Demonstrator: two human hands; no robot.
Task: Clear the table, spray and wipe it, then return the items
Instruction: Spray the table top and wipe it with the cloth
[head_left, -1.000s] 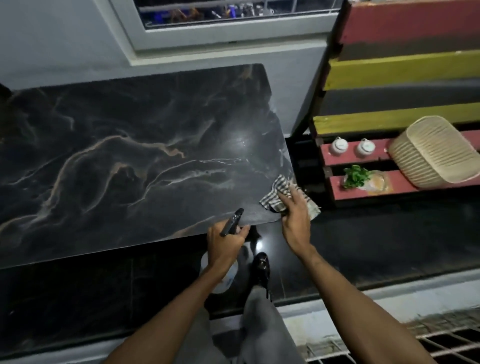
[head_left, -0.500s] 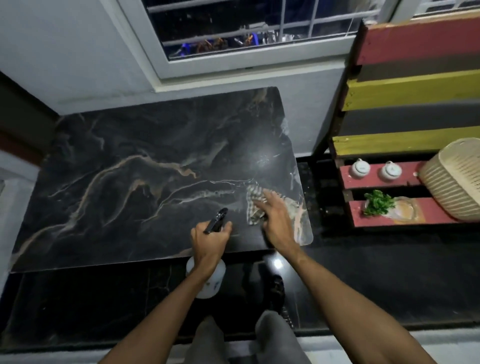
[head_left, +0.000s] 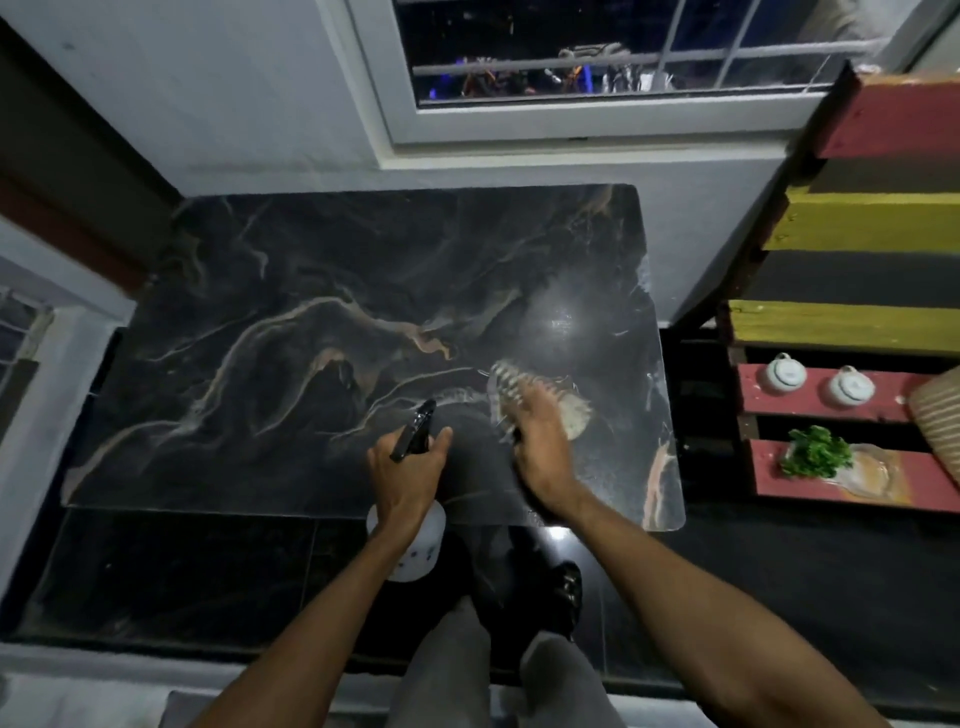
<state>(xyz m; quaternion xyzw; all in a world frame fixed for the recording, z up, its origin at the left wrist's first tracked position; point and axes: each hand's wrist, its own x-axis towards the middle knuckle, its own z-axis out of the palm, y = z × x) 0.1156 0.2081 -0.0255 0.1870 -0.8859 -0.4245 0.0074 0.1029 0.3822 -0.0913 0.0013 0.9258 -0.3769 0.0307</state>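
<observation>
The dark marble table stands under the window, its top bare. My left hand grips a spray bottle with a black trigger head and a white body, held at the table's near edge. My right hand presses flat on a checked cloth on the table's right half; the cloth is blurred with motion. Wet streaks shine around the cloth.
To the right stands a striped wooden bench carrying two white shakers, a green plant on a glass dish and a woven basket. My legs and a black shoe are on the dark floor below.
My right hand has slid the cloth from the table's near right corner leftward and farther onto the top. The view has tilted up, so more of the window shows. The bottle hand barely moved.
</observation>
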